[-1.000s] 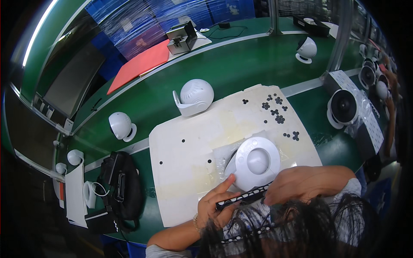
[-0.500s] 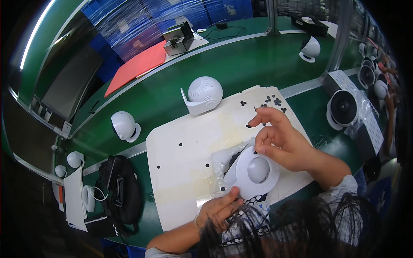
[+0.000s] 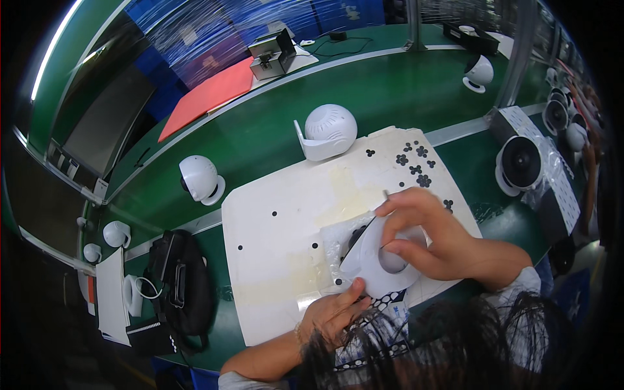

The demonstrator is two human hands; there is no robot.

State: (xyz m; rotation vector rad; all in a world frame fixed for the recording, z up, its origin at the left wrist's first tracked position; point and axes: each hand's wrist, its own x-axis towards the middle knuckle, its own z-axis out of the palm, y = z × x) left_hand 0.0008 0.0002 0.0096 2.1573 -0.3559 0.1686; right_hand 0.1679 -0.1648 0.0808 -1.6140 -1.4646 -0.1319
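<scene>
A white ball-shaped device (image 3: 370, 265) with a round base lies tilted on a clear plastic bubble sheet (image 3: 330, 244), its base turned up toward me. My left hand (image 3: 335, 315) holds the device from the near side, thumb against the base's edge and fingers partly hidden. Over the base, my right hand (image 3: 432, 237) is closed, with bent fingers pressed together near the rim. A thin grey tip (image 3: 385, 194) juts up beside its forefinger; what the fingers pinch is hidden. Beneath is a pale board (image 3: 273, 260) dotted with small black round pads (image 3: 416, 169).
Similar devices stand on the green belt (image 3: 260, 140) beyond the board. Another device (image 3: 520, 162) stands at right beside a grey perforated box (image 3: 559, 195). A black bag (image 3: 185, 286) lies left. Farther back are a red sheet (image 3: 208, 97) and a metal box (image 3: 273, 55).
My right hand has come down onto the base, its raised fingers closing together. The devices on the belt have shifted right. My left hand stays put.
</scene>
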